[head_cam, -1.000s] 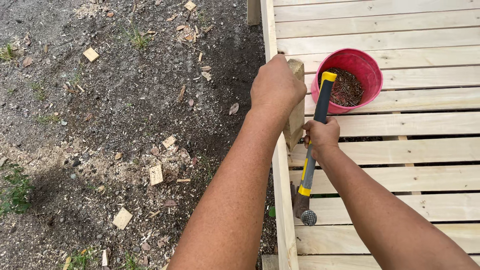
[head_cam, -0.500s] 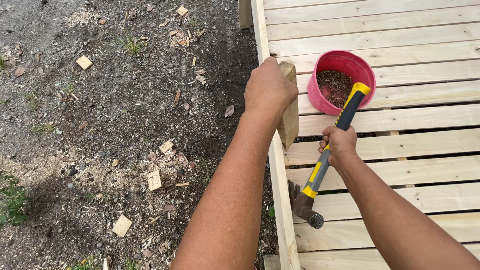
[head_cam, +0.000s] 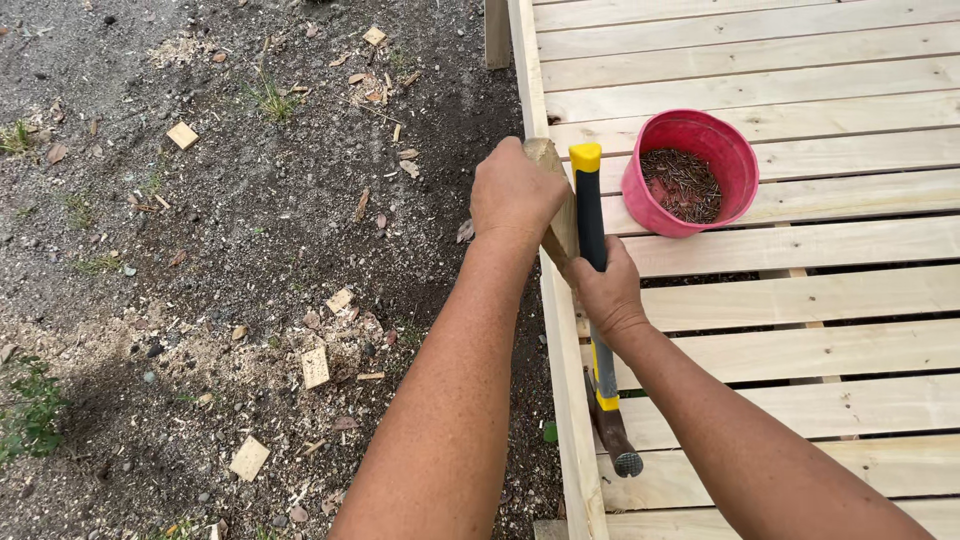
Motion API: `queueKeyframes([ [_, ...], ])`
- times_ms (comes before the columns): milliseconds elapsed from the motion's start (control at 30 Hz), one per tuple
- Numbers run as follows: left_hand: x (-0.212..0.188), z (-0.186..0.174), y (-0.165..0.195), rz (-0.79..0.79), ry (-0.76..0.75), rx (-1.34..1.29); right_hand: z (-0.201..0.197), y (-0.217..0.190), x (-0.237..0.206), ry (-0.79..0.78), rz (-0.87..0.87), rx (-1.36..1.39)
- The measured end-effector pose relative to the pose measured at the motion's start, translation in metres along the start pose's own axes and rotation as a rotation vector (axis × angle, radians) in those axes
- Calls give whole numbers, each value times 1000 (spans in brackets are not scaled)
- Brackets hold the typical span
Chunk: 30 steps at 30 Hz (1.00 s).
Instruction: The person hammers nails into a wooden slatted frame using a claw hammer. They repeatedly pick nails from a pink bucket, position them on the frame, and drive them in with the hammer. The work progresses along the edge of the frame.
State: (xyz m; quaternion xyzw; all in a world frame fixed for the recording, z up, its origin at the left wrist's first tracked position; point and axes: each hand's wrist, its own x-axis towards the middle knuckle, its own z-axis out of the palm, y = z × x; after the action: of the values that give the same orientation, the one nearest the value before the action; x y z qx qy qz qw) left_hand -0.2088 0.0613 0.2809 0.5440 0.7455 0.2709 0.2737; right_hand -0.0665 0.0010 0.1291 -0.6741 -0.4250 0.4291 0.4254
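My left hand [head_cam: 515, 192] grips the top of a short wooden stake [head_cam: 558, 215] held against the outer edge of a pale plank deck [head_cam: 800, 340]. My right hand [head_cam: 605, 290] is closed around the middle of a black and yellow hammer [head_cam: 598, 330]; the handle end points away from me and the steel head hangs low near my forearm. The stake's lower part is hidden behind my hands.
A pink bucket [head_cam: 645, 200] holding nails stands on the deck just right of my hands. To the left is bare dirt [head_cam: 200, 250] strewn with wood offcuts and chips. A post [head_cam: 497, 35] rises at the deck's far corner.
The hammer has swung from a slant to nearly straight along the deck edge, its handle end now left of the bucket. My right hand moved closer to my left hand.
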Motion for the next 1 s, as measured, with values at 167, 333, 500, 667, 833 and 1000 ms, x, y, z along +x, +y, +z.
queueKeyframes([
  [167,6,-6,-19,-177,-69,-10,5,-6,3,25,-243,-277],
  [333,-6,-8,-36,-286,-122,-142,-4,-15,15,23,138,-30],
  [500,-9,-3,-42,-329,-150,-215,-12,-10,29,-1,259,226],
  [667,-8,-5,-53,-373,-138,-270,-14,2,46,1,386,254],
  [833,-15,-5,-58,-389,-128,-284,-14,-2,49,19,386,221],
  [1000,-17,-3,-46,-298,-77,-175,-19,-16,15,-42,198,8],
])
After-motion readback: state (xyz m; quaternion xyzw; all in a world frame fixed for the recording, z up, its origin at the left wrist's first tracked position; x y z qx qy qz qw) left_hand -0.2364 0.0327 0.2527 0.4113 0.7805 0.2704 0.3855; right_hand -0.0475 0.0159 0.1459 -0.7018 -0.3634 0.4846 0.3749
